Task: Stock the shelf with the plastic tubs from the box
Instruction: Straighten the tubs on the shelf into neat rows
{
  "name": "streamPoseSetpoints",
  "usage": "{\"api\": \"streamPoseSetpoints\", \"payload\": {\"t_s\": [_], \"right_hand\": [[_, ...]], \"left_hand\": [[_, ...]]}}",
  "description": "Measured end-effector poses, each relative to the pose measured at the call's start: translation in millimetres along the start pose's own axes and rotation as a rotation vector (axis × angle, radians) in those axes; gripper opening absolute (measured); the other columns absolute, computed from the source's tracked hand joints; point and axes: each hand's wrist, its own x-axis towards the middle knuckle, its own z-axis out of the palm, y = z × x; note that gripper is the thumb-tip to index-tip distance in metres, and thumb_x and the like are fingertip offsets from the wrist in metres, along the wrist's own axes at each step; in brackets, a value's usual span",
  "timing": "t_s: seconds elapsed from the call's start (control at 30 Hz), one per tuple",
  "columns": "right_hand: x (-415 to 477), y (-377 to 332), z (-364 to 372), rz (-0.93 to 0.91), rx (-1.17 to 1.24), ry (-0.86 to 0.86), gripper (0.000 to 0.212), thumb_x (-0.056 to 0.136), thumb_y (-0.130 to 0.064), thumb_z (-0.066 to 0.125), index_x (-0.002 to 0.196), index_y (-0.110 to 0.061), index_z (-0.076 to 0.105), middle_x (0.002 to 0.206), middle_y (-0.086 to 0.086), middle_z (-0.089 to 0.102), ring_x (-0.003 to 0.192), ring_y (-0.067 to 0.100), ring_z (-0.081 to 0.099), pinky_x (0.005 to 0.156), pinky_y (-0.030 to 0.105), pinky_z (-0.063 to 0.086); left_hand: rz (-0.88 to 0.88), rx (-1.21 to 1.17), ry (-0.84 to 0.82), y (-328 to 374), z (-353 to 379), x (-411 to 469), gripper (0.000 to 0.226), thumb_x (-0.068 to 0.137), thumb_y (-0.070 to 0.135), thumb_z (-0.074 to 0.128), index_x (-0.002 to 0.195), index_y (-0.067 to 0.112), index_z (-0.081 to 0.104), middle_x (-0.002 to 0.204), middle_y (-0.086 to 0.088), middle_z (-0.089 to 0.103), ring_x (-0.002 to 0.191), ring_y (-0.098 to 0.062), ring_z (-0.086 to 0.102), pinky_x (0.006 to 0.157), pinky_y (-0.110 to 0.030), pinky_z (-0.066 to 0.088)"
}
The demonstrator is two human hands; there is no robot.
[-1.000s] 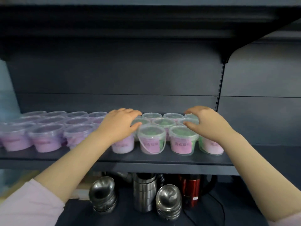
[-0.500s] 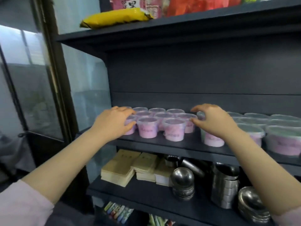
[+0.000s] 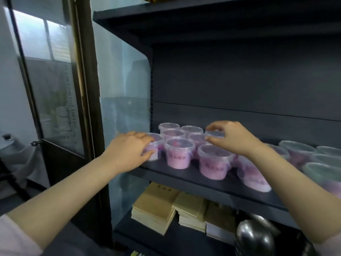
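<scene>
Dark shelf (image 3: 186, 175), pink-filled tubs (image 3: 178, 156), left hand (image 3: 127, 152), right hand (image 3: 234, 140) each gripping one

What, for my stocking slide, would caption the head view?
Left hand grips the end tub; right hand pinches a rear tub's lid on the dark shelf.

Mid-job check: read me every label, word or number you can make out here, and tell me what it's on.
Nothing here is sharp enough to quote.
Labels on the pink tubs: dark printed characters, too blurred to read.
Lettering on the glass door: one vertical line, too blurred to read.
Mark on top of the tan paper stacks: too small to read.
</scene>
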Motion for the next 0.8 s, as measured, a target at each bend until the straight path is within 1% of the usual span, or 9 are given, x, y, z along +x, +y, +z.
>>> {"api": "streamPoseSetpoints", "payload": {"t_s": [0.2, 0.27, 0.33, 0.4, 0.5, 0.57, 0.67, 0.7, 0.8], "right_hand": [[87, 5, 49, -0.021, 0.124, -0.041, 0.031, 0.087, -0.04, 0.064, 0.115, -0.026, 0.066, 0.116, -0.01, 0.066, 0.102, 0.006, 0.058, 0.09, 0.022, 0.042], [110, 2, 66, -0.023, 0.108, -0.114, 0.034, 0.088, -0.04, 0.064, 0.119, -0.025, 0.065, 0.12, -0.008, 0.065, 0.108, 0.009, 0.057, 0.093, 0.022, 0.041], [129, -3, 79, -0.011, 0.097, -0.22, 0.037, 0.088, -0.044, 0.061, 0.122, -0.028, 0.063, 0.126, -0.007, 0.063, 0.115, 0.012, 0.056, 0.1, 0.027, 0.041], [145, -7, 90, 0.005, 0.043, -0.32, 0.039, 0.089, -0.049, 0.057, 0.125, -0.033, 0.06, 0.132, -0.008, 0.059, 0.119, 0.014, 0.053, 0.099, 0.027, 0.039], [167, -11, 105, 0.043, -0.054, -0.381, 0.041, 0.092, -0.05, 0.053, 0.127, -0.032, 0.059, 0.138, -0.007, 0.054, 0.124, 0.017, 0.051, 0.105, 0.032, 0.038], [176, -13, 112, 0.083, -0.072, -0.392, 0.038, 0.093, -0.049, 0.051, 0.123, -0.029, 0.064, 0.133, -0.005, 0.058, 0.117, 0.018, 0.055, 0.101, 0.033, 0.041], [181, -21, 123, 0.157, -0.024, -0.408, 0.032, 0.092, -0.043, 0.056, 0.102, -0.019, 0.073, 0.109, -0.006, 0.064, 0.093, 0.011, 0.06, 0.081, 0.025, 0.043], [181, -24, 125, 0.173, -0.018, -0.403, 0.028, 0.09, -0.041, 0.059, 0.098, -0.019, 0.075, 0.106, -0.009, 0.064, 0.089, 0.009, 0.06, 0.079, 0.023, 0.042], [184, -36, 131, 0.212, -0.048, -0.375, 0.017, 0.085, -0.039, 0.067, 0.097, -0.032, 0.076, 0.104, -0.02, 0.065, 0.096, 0.006, 0.061, 0.086, 0.022, 0.041]], "left_hand": [[0.023, -0.049, -0.079, -43, 56, 60, 0.05, 0.094, 0.049, 0.043, 0.139, 0.027, 0.041, 0.14, 0.004, 0.048, 0.122, -0.016, 0.047, 0.1, -0.031, 0.039], [0.02, -0.116, -0.109, -57, 70, 69, 0.052, 0.094, 0.05, 0.044, 0.141, 0.028, 0.04, 0.142, 0.004, 0.046, 0.125, -0.017, 0.045, 0.101, -0.031, 0.038], [0.055, -0.166, -0.159, -71, 81, 75, 0.052, 0.094, 0.052, 0.044, 0.141, 0.03, 0.04, 0.143, 0.005, 0.045, 0.125, -0.016, 0.045, 0.102, -0.033, 0.039], [0.101, -0.203, -0.225, -86, 88, 80, 0.052, 0.093, 0.055, 0.044, 0.14, 0.033, 0.041, 0.143, 0.007, 0.045, 0.124, -0.015, 0.046, 0.102, -0.035, 0.04], [0.152, -0.279, -0.263, -110, 96, 86, 0.053, 0.089, 0.062, 0.045, 0.136, 0.038, 0.043, 0.137, 0.011, 0.047, 0.119, -0.011, 0.047, 0.099, -0.035, 0.042], [0.191, -0.295, -0.256, -126, 100, 90, 0.054, 0.087, 0.064, 0.046, 0.135, 0.039, 0.045, 0.133, 0.012, 0.048, 0.116, -0.01, 0.046, 0.097, -0.034, 0.043], [0.245, -0.311, -0.26, -155, 108, 95, 0.056, 0.085, 0.065, 0.047, 0.134, 0.04, 0.045, 0.13, 0.012, 0.047, 0.116, -0.011, 0.042, 0.097, -0.03, 0.04], [0.263, -0.314, -0.271, -164, 110, 97, 0.056, 0.085, 0.065, 0.048, 0.135, 0.041, 0.044, 0.129, 0.013, 0.046, 0.116, -0.011, 0.041, 0.096, -0.029, 0.039], [0.315, -0.34, -0.287, -186, 113, 100, 0.055, 0.083, 0.063, 0.052, 0.135, 0.046, 0.044, 0.127, 0.015, 0.045, 0.116, -0.009, 0.037, 0.097, -0.03, 0.039]]}}
